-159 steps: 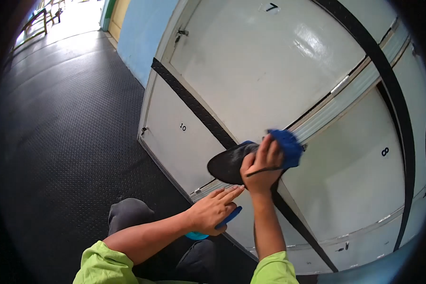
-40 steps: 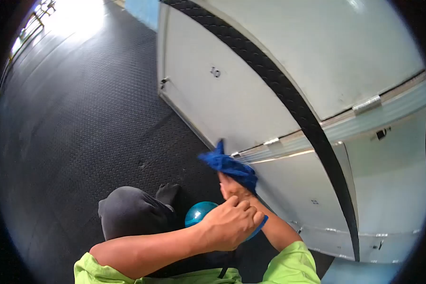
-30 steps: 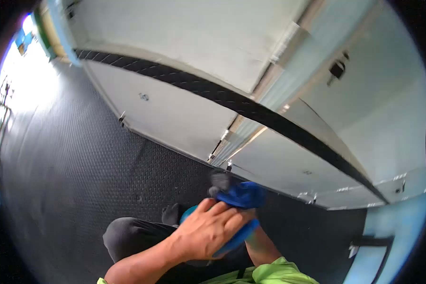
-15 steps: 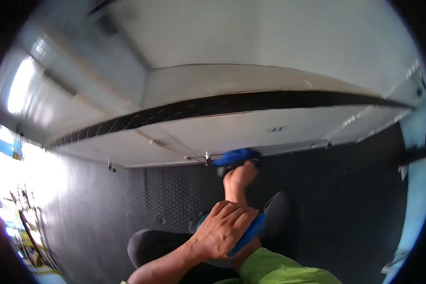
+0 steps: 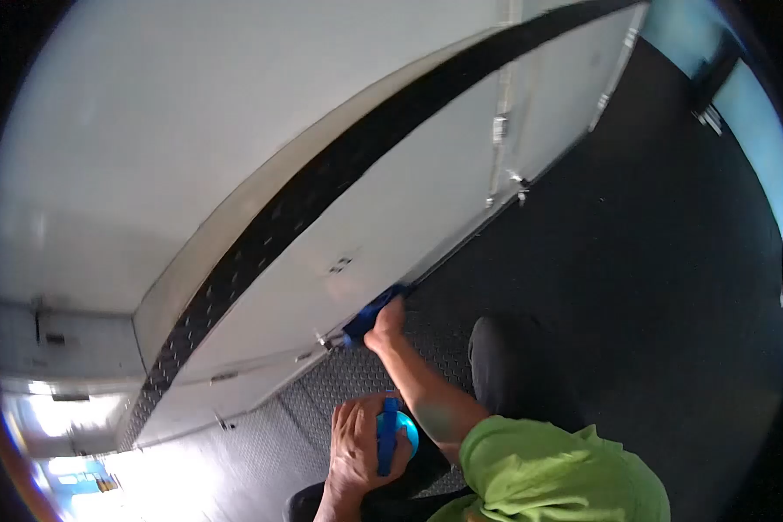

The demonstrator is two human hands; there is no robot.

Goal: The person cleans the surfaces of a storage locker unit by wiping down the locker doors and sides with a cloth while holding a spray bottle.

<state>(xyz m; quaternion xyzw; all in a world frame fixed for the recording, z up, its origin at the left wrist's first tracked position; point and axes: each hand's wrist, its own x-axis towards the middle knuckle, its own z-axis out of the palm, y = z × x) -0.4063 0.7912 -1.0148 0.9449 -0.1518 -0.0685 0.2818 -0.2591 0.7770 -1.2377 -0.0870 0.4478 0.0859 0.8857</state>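
Observation:
My right hand [image 5: 387,326] reaches down to the lower edge of the white panel [image 5: 426,200], closed on a blue cloth [image 5: 370,318] that is pressed against the panel near a small metal latch [image 5: 324,342]. Closer to my body, my left hand [image 5: 355,448] is wrapped round a spray bottle [image 5: 387,439], seen from above, with a long blue head over a light-blue round body. The fingertips of that hand are partly hidden by the bottle head.
A black textured trim strip [image 5: 322,187] runs along the panel's upper edge. Dark textured matting [image 5: 600,261] covers the floor. Another metal latch [image 5: 518,184] sticks out farther right along the panel's foot. My knee [image 5: 500,357] is near the right arm.
The view has swung right and tilted. The cloth hand is still at the panel's lower edge, now in front of another part. My left hand has moved apart from my right arm, still holding the bottle.

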